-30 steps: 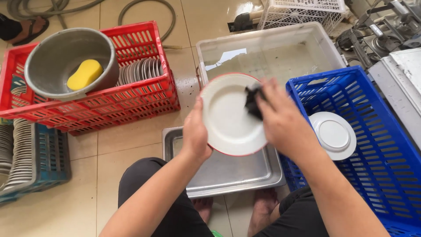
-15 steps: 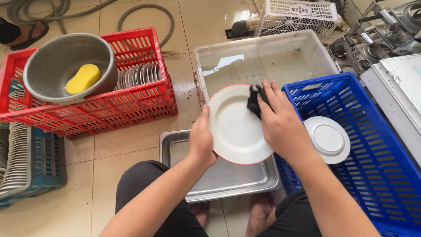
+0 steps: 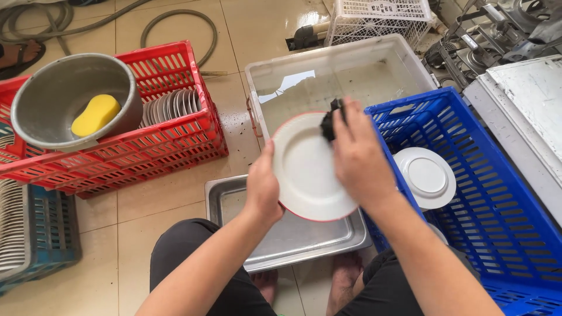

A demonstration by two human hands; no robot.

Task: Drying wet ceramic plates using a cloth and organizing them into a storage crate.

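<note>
A round white plate with a thin red rim is held tilted, face toward the wearer, so that its surface can be reached. It is pinched at its left edge by the left hand, whose grip is closed on the rim with the thumb over the front. A dark scrubbing pad is pressed against the plate's upper right part by the right hand, the fingers clamped together on it. The plate is kept above a shallow steel tray just below the grip, where drips can be caught. Beyond the grip a clear plastic tub of water stands close. Right of the grip, a small white plate lies in a blue plastic crate. Well to the left, a red crate holds upright plates and a grey metal bowl with a yellow sponge.
</note>
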